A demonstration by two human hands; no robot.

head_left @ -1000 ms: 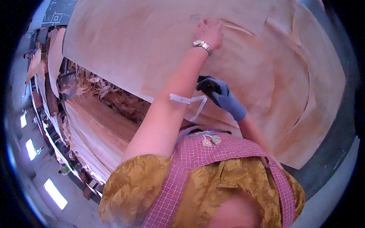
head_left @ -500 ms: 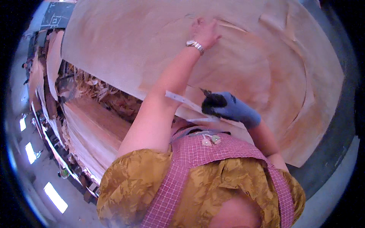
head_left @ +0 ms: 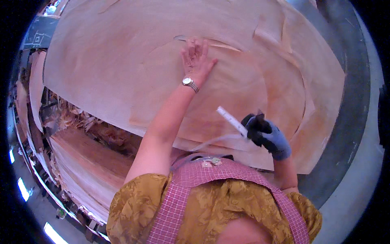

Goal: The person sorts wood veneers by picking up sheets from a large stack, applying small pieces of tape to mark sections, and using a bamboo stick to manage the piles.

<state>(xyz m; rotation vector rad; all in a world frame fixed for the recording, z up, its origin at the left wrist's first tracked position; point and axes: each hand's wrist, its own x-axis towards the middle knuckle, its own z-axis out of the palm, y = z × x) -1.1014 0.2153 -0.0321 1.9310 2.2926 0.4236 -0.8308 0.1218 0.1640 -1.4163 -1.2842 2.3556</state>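
Observation:
My left hand, bare and with a metal-banded watch on its wrist, lies spread on a large thin sheet of wood veneer. Its fingertips are beside a long split in the sheet, whose edge lifts slightly. Over the near part of the veneer, my right hand, in a blue and black glove, is closed around a white marked strip that points away to the left. A paler, blurred band trails from that hand toward my apron. Something dark and pointed sticks up at the glove's fingers; its kind is unclear.
A curved crack and a raised flap run along the veneer's right side. Beyond it shows a dark table edge. Wood shavings and stacked veneer sheets are at the left, below the sheet's edge.
The view has shifted. My left hand has drawn back a little, uncovering the split's left end. My right hand has moved right, and the white strip has swung to point farther away from me.

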